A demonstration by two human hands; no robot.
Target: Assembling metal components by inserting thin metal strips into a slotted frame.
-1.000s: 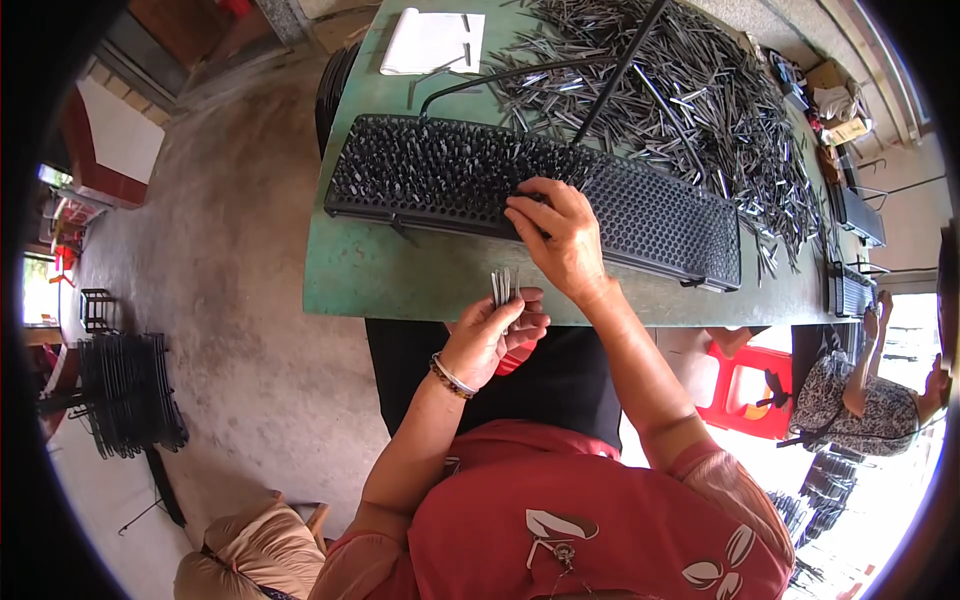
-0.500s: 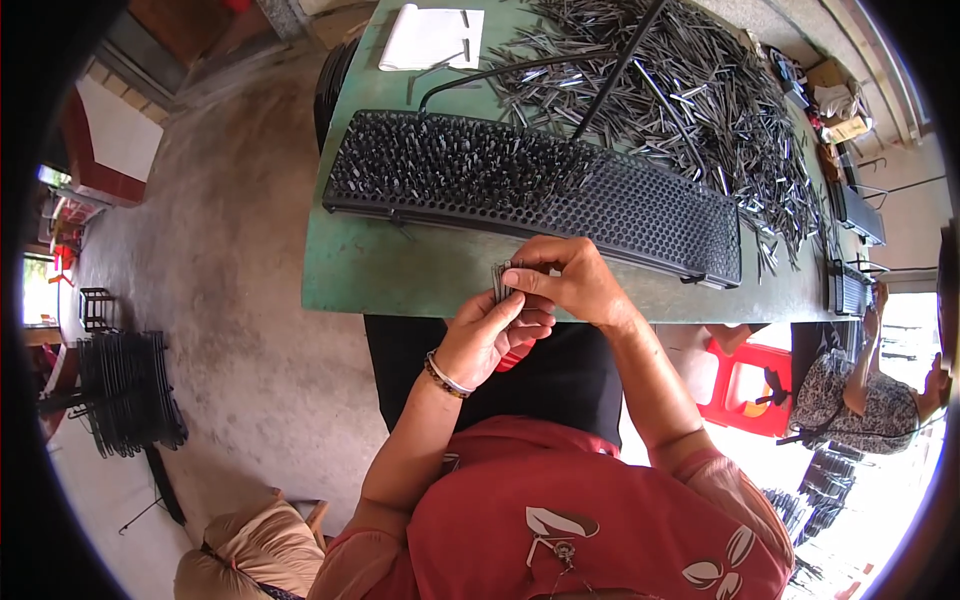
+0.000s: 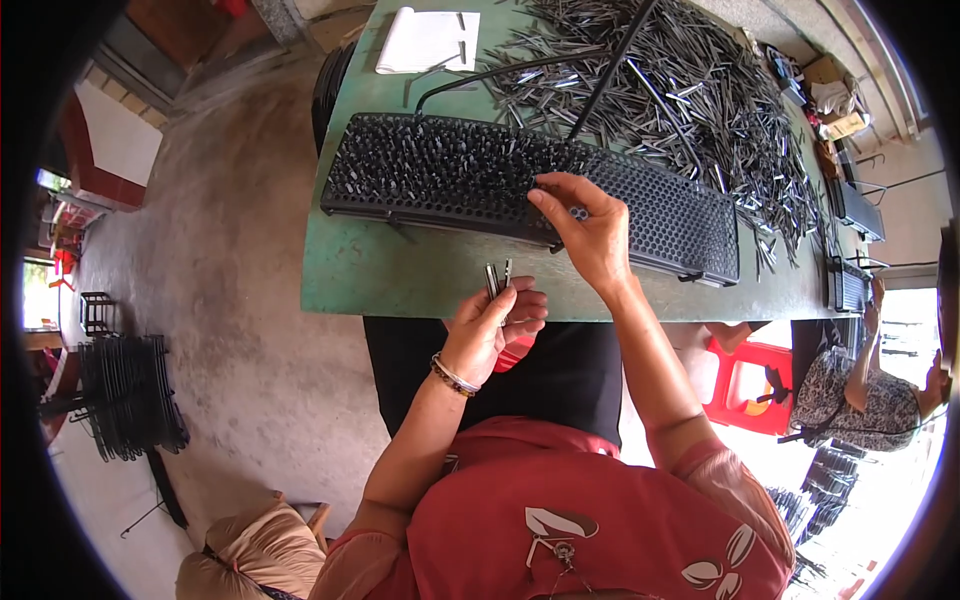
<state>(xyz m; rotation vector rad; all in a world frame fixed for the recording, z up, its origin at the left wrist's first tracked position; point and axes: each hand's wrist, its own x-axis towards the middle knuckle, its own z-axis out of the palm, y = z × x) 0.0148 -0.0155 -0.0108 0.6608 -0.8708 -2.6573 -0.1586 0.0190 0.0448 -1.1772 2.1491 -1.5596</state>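
Observation:
My left hand (image 3: 482,325) is above the table's front edge, thumb pressed on a few thin metal strips (image 3: 491,280) that stick up out of it. Its other fingers are loosely curled. Over the front of a long black honeycomb rack (image 3: 670,217), my right hand (image 3: 600,232) holds its thumb and forefinger in a pinch. What sits between those fingertips is too small and dark to make out. Many upright strips (image 3: 430,160) fill the rack's left and middle holes, while its right part shows bare holes.
A large heap of loose dark strips (image 3: 700,100) covers the back of the green table (image 3: 350,265). Black rods rise behind the rack. A white pad (image 3: 425,42) lies at the far left. To the right are a red stool (image 3: 745,385) and another person (image 3: 860,400).
My right hand has left my left hand and moved forward to the rack. My left hand stays nearly in place, with the strips in it now more spread.

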